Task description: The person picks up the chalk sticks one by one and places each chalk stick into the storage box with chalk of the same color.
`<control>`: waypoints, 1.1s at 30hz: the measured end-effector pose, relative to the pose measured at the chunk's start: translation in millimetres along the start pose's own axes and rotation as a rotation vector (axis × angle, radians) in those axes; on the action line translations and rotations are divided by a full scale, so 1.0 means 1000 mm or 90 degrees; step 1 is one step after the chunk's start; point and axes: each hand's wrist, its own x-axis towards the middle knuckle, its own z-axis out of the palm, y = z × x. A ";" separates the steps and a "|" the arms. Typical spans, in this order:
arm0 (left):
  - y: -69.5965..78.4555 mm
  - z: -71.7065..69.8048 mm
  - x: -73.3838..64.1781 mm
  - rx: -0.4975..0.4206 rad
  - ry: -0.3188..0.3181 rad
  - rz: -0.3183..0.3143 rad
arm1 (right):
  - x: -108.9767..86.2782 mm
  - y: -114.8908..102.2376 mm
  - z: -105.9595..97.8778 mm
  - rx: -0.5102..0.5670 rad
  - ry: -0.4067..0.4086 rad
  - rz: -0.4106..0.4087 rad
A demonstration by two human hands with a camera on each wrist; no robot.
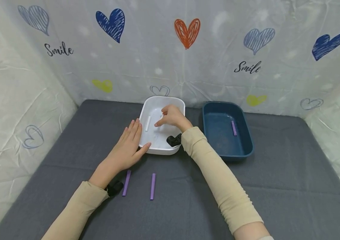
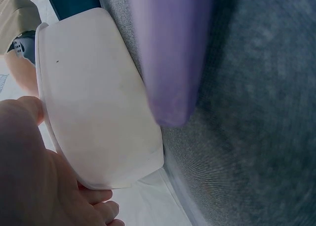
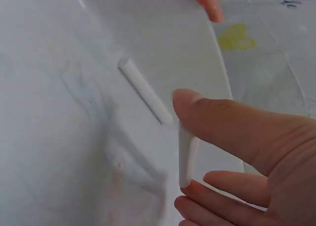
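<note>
Over the white tray (image 1: 161,151), my right hand (image 1: 173,118) holds a white chalk stick (image 3: 187,154) between thumb and fingertips. Another white chalk stick (image 1: 147,123) lies on the tray's floor, just left of that hand. My left hand (image 1: 126,146) rests against the tray's left side, its fingers extended along the rim and the thumb at the near corner. Two purple chalk sticks lie on the table before the tray: one (image 1: 126,183) beside the left wrist, the other (image 1: 153,186) further right. The left wrist view has a purple stick (image 2: 170,63) looming close up.
A dark blue tray (image 1: 249,145) stands right of the white one, with a purple chalk stick (image 1: 234,128) inside. Grey cloth (image 1: 278,186) covers the table. Behind it hangs a pale curtain (image 1: 145,60) printed with hearts.
</note>
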 end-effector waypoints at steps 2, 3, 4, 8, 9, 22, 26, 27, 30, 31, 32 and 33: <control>0.000 0.000 -0.001 -0.001 0.001 0.001 | 0.001 -0.001 0.002 -0.016 -0.006 -0.006; 0.001 0.000 -0.001 -0.002 -0.001 0.001 | 0.001 -0.001 0.003 -0.026 -0.009 -0.009; 0.001 0.000 -0.001 -0.004 -0.002 0.003 | 0.001 -0.001 0.004 -0.037 -0.010 -0.011; 0.003 0.000 -0.001 -0.007 -0.002 0.006 | 0.002 0.001 0.007 -0.080 -0.023 -0.012; 0.003 -0.001 -0.001 -0.007 -0.002 0.006 | 0.002 0.001 0.007 -0.091 -0.026 -0.015; 0.001 0.002 -0.001 -0.007 0.006 0.005 | 0.003 0.002 0.015 -0.190 -0.047 -0.040; -0.001 0.003 -0.001 0.001 0.013 0.006 | 0.002 0.000 0.016 -0.200 -0.052 -0.045; -0.002 0.003 -0.001 0.002 0.013 0.006 | 0.002 0.000 0.016 -0.202 -0.053 -0.046; -0.002 0.003 0.000 0.000 0.012 0.005 | 0.002 0.000 0.016 -0.203 -0.053 -0.045; -0.002 0.003 0.000 -0.001 0.011 0.005 | 0.002 0.000 0.016 -0.201 -0.054 -0.045; -0.001 0.003 0.000 -0.002 0.010 0.004 | 0.002 0.000 0.016 -0.199 -0.054 -0.044; -0.001 0.003 0.000 -0.003 0.010 0.003 | 0.002 0.000 0.016 -0.198 -0.052 -0.044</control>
